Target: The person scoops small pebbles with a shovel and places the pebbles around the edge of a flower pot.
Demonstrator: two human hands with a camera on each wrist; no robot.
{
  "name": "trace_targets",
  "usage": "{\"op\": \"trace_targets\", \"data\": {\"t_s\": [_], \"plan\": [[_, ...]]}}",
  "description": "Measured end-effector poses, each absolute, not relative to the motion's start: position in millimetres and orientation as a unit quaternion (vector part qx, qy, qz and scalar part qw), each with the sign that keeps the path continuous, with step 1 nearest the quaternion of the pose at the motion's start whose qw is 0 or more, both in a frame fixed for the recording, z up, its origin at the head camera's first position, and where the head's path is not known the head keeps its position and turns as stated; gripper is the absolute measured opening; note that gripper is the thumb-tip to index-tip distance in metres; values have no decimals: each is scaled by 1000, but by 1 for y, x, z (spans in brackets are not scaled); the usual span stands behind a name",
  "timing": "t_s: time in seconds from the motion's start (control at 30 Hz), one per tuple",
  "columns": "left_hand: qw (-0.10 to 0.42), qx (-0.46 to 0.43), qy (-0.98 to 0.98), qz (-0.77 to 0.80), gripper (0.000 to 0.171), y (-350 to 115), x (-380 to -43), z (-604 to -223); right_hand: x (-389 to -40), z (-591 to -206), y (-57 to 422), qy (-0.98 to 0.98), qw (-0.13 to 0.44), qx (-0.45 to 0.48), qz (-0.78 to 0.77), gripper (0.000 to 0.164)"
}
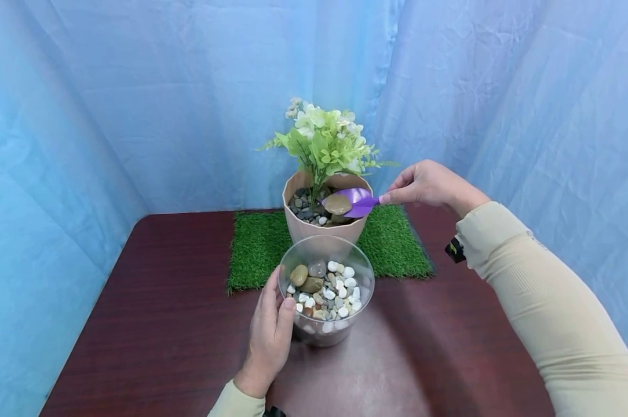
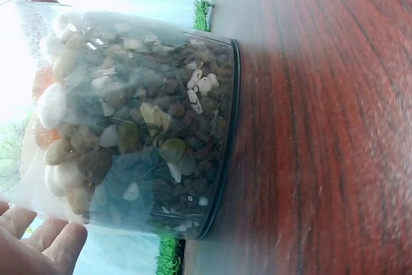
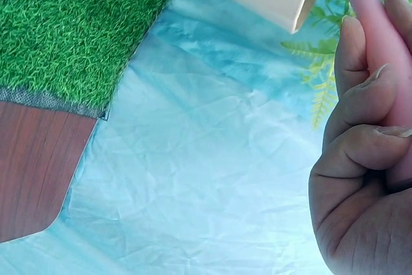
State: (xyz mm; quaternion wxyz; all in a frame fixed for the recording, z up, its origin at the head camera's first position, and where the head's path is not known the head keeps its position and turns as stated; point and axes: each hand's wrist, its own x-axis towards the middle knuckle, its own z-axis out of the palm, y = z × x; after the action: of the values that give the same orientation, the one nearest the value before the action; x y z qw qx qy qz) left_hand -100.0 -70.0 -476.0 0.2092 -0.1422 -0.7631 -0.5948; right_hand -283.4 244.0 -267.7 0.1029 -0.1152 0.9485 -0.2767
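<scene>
My right hand (image 1: 426, 184) grips the pink handle (image 3: 386, 49) of a small purple garden trowel (image 1: 363, 207), fingers curled round it. A large smooth tan stone (image 1: 338, 204) lies at the tip of the blade, over the beige flowerpot (image 1: 324, 233). Grey pebbles (image 1: 305, 212) cover the inside of that pot, around the stems of a white-flowered plant (image 1: 324, 139). My left hand (image 1: 271, 333) holds the near left side of a clear plastic container (image 2: 135, 127), thumb by its rim. White pebbles (image 1: 342, 292) and a few larger brown stones (image 1: 299, 274) top the gravel inside.
A green artificial grass mat (image 1: 259, 249) lies under the flowerpot. The dark red wooden table (image 1: 178, 324) spreads out around it. Blue fabric curtains (image 1: 189, 116) hang behind and on both sides. The clear container stands in front of the flowerpot.
</scene>
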Motion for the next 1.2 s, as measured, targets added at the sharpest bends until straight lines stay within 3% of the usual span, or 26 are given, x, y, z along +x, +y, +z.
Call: {"op": "trace_targets", "data": {"t_s": [1.2], "plan": [[217,-148,-762,-592,62,-70,-100,-478,-297,-260,237,961,73,-190,-188,25]]}}
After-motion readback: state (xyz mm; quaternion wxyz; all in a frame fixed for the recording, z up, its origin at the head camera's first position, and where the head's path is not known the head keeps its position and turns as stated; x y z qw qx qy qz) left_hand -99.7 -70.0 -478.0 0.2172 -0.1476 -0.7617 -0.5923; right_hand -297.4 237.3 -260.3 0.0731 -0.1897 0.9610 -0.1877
